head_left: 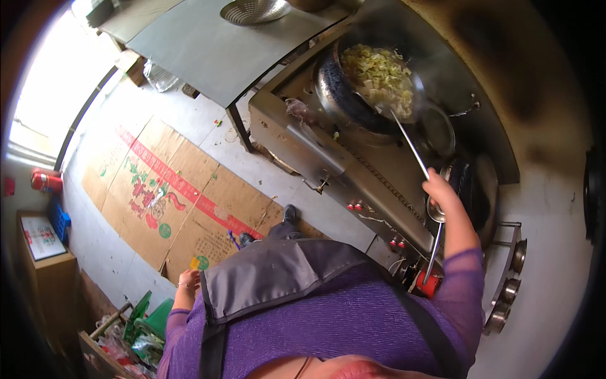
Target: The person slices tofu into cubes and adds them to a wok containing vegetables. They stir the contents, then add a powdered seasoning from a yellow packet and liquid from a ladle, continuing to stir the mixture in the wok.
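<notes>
I am standing at the steel stove [379,183] in my purple top and grey apron [278,271], and my left hand [189,280] is hanging down at my side, near my hip, touching nothing; its fingers are looking loosely curled, though I cannot tell for sure whether it is open or closed. My right hand [440,191] is reaching forward over the stove front, closed around the long metal handle of a spatula [410,146]. The handle is running up and away from that hand to the wok [379,82], well beyond my fingers, where its far end is dipping into the pale chopped cabbage [379,72] filling the pan. Flattened cardboard [170,196] is lying on the floor to my left, and a grey table [214,44] with a metal colander [255,10] is standing farther off.
</notes>
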`<state>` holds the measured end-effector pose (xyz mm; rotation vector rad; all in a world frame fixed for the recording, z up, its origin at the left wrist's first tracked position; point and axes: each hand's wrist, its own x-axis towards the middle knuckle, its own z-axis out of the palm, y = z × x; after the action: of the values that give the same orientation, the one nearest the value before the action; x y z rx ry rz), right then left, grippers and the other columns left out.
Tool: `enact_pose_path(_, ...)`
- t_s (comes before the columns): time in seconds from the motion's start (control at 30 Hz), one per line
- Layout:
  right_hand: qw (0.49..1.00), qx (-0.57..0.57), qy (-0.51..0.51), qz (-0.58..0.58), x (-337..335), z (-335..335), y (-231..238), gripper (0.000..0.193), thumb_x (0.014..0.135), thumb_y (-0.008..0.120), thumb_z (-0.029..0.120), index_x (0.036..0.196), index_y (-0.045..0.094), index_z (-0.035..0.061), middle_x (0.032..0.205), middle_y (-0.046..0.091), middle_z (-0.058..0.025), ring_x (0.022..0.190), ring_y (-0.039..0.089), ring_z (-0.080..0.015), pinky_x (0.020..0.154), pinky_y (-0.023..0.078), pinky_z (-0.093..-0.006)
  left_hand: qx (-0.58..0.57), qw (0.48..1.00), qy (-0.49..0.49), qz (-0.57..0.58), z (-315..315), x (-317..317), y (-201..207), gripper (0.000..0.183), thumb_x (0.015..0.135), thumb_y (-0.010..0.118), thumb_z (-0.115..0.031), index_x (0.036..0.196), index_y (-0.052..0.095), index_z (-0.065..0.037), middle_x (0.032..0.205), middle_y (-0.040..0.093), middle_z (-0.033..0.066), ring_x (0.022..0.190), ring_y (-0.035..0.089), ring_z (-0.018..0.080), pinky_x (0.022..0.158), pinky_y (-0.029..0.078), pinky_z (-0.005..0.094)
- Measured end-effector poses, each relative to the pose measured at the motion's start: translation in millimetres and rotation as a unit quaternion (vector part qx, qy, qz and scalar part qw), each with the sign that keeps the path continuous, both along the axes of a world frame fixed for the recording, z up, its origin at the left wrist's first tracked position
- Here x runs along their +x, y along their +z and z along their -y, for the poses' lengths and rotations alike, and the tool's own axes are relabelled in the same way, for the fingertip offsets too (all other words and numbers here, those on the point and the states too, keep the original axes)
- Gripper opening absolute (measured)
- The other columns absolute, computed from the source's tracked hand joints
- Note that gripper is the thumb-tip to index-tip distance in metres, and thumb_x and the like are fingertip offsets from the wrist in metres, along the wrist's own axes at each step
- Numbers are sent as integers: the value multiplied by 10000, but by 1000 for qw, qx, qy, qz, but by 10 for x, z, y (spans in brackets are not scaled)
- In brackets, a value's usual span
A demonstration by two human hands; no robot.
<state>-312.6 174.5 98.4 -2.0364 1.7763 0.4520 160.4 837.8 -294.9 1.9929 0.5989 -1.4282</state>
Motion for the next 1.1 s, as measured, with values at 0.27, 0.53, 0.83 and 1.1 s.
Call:
enact_pose_path(0.27, 993, -63, -96, -9, 783, 762, -715, 333, 864, 470, 89, 1189, 500, 19, 1054, 671, -178, 618, 685, -259, 597, 565, -409, -80, 991, -43, 102, 541, 533, 98, 245, 862, 612, -246, 1067, 626, -113, 936, 678, 55, 804, 673, 218, 638, 481, 398)
enact_pose_path(0.53, 892, 34, -115, 436, -32, -133, -578, 390, 870, 588, 319, 1094, 531, 5, 865, 568, -75, 594, 555, -152, 470, 510, -282, -115, 952, -283, 23, 2131, 560, 197, 265, 864, 602, -260, 1074, 629, -101, 945, 681, 62, 821, 670, 213, 650, 485, 382)
enact_pose_path(0.83, 899, -58, -294, 320, -740, -4289, -1693, 372, 932, 554, 366, 1087, 538, 29, 839, 618, -148, 589, 638, -270, 647, 534, -413, -155, 707, -687, -58, 5437, -1477, 64, 283, 880, 579, -299, 1062, 631, -88, 956, 681, 64, 820, 657, 197, 651, 483, 353)
enact_pose_path(1.1, 424, -54, -865, 262, 1358, -8955, -2445, 424, 853, 544, 307, 1036, 644, -62, 914, 673, -236, 681, 698, -331, 653, 541, -441, -175, 496, -848, -63, 5030, -4034, 478, 309, 895, 558, -334, 1051, 634, -77, 966, 681, 66, 819, 646, 182, 652, 482, 326)
